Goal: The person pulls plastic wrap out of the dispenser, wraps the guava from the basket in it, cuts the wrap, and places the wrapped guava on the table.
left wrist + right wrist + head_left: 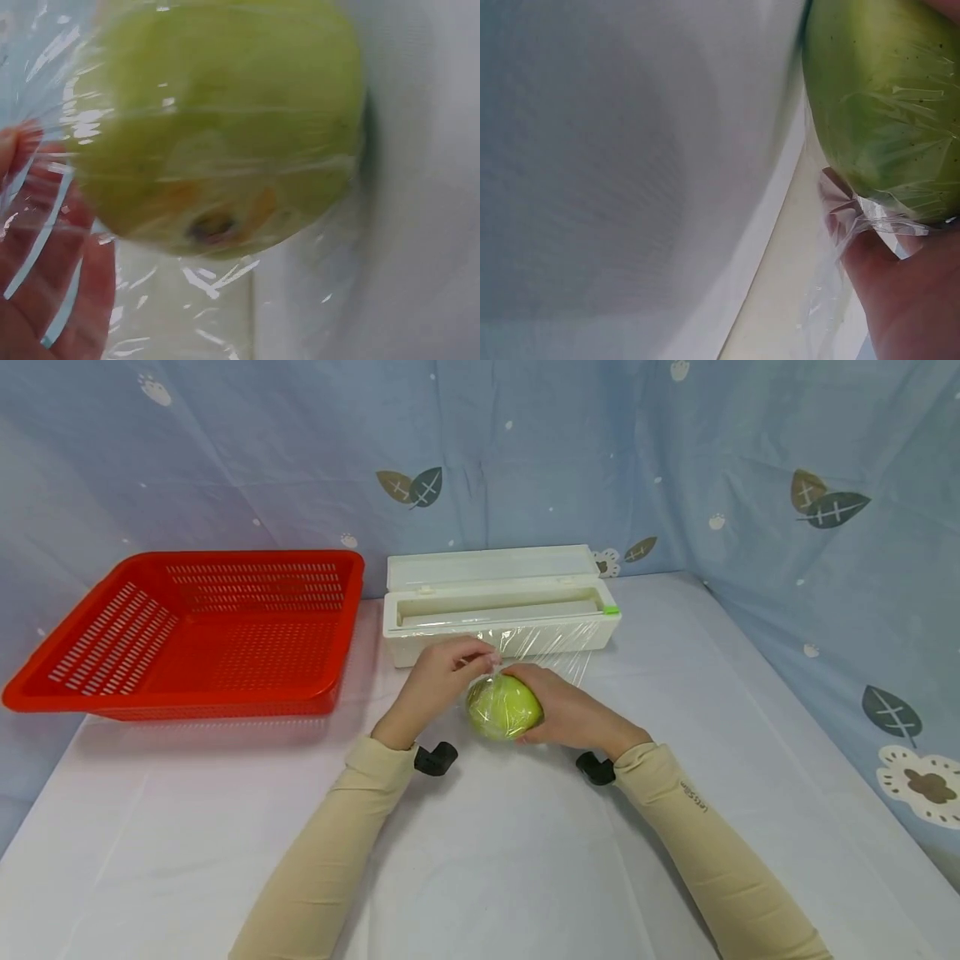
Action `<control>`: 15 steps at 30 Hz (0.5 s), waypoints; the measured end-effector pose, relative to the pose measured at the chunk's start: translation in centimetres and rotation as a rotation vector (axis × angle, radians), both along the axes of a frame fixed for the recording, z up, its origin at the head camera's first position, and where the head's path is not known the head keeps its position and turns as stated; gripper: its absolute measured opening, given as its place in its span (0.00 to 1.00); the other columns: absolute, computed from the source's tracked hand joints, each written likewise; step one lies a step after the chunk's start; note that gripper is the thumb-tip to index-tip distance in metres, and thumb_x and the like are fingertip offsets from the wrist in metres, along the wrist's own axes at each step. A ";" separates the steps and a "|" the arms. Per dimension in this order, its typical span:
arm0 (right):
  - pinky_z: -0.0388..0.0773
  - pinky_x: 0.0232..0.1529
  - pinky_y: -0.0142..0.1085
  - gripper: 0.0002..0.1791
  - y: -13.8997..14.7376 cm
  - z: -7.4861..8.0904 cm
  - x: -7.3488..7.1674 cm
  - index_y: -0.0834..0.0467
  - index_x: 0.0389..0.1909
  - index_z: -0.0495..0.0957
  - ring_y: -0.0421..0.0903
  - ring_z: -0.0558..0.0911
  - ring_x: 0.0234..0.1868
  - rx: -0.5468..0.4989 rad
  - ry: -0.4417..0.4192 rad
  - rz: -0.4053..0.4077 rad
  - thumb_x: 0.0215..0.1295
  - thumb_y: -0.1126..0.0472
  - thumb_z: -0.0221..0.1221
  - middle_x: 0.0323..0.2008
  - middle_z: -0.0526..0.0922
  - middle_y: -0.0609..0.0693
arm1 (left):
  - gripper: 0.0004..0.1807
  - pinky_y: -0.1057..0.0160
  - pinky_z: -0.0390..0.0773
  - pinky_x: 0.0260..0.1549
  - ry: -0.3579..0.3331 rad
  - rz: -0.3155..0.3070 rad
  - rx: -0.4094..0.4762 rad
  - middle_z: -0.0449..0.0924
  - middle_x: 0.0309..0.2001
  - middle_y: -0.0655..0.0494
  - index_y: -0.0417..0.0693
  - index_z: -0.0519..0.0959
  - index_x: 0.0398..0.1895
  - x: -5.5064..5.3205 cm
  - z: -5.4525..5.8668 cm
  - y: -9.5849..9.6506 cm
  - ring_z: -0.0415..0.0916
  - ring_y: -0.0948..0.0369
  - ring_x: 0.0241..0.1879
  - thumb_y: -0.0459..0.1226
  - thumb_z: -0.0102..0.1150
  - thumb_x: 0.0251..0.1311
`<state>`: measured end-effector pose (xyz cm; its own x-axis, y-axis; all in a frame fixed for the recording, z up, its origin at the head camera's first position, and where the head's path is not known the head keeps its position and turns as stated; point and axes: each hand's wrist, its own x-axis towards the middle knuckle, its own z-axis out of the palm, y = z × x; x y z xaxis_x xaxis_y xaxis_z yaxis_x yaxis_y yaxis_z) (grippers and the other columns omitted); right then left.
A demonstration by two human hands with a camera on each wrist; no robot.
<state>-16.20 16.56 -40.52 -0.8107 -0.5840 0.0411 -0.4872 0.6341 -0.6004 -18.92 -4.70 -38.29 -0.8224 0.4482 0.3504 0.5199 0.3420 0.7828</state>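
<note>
A round green fruit (501,708), apple-like, sits under clear plastic wrap in the middle of the head view. My right hand (566,706) grips it from the right, fingers and thumb curved round its side. Above the fruit's upper left, my left hand (448,670) pinches the gathered wrap. Up close in the left wrist view, the fruit (217,112) shows a dark, brownish end beneath the film. In the right wrist view, creased plastic wrap (889,217) bunches beside the fruit. From the fruit the wrap also stretches back toward the white dispenser box (498,639).
The box's lid (491,568) stands raised, with a white roll inside and a small green piece (611,610) at its right end. A red plastic basket (232,702) stands at the left. White cloth (495,860) covers the table; a blue patterned curtain (525,460) hangs behind.
</note>
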 end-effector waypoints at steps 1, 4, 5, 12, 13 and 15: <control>0.63 0.53 0.42 0.50 0.0 0.0 0.0 0.44 0.62 0.55 0.41 0.63 0.55 0.001 0.007 0.006 0.36 0.57 0.73 0.57 0.62 0.42 | 0.08 0.65 0.73 0.36 0.004 0.011 0.003 0.78 0.36 0.63 0.49 0.80 0.38 0.0 -0.1 0.1 0.73 0.66 0.36 0.38 0.54 0.59; 0.63 0.54 0.42 0.51 -0.1 0.0 0.1 0.45 0.62 0.55 0.41 0.62 0.56 0.004 0.025 0.020 0.36 0.57 0.73 0.57 0.61 0.42 | 0.08 0.65 0.73 0.36 0.007 0.045 -0.001 0.77 0.37 0.63 0.49 0.81 0.38 0.0 -0.5 0.4 0.73 0.66 0.36 0.39 0.54 0.59; 0.63 0.54 0.42 0.51 -0.2 0.0 0.1 0.45 0.63 0.54 0.41 0.62 0.56 0.004 0.030 0.024 0.36 0.57 0.73 0.58 0.61 0.42 | 0.08 0.66 0.73 0.36 0.006 0.056 -0.008 0.77 0.37 0.62 0.49 0.80 0.38 0.0 -0.6 0.5 0.73 0.66 0.36 0.39 0.54 0.59; 0.62 0.55 0.42 0.52 -0.3 0.1 0.3 0.48 0.64 0.54 0.43 0.61 0.57 0.017 0.048 0.035 0.36 0.58 0.73 0.59 0.60 0.45 | 0.09 0.65 0.72 0.38 -0.062 0.152 -0.106 0.79 0.37 0.63 0.52 0.81 0.37 -0.1 -1.6 1.2 0.73 0.65 0.37 0.43 0.54 0.59; 0.62 0.55 0.43 0.51 -0.2 0.1 0.3 0.49 0.63 0.54 0.43 0.61 0.57 0.016 0.047 0.036 0.36 0.58 0.73 0.59 0.60 0.45 | 0.09 0.65 0.71 0.38 -0.091 0.161 -0.114 0.79 0.37 0.63 0.52 0.81 0.37 -0.2 -1.7 1.2 0.73 0.65 0.37 0.44 0.54 0.58; 0.63 0.54 0.43 0.50 0.0 0.1 0.4 0.49 0.62 0.54 0.43 0.61 0.57 0.016 0.040 0.038 0.36 0.59 0.72 0.59 0.60 0.46 | 0.09 0.64 0.71 0.38 -0.152 0.177 -0.135 0.79 0.36 0.63 0.53 0.81 0.37 -0.2 -1.8 1.4 0.73 0.64 0.37 0.44 0.55 0.58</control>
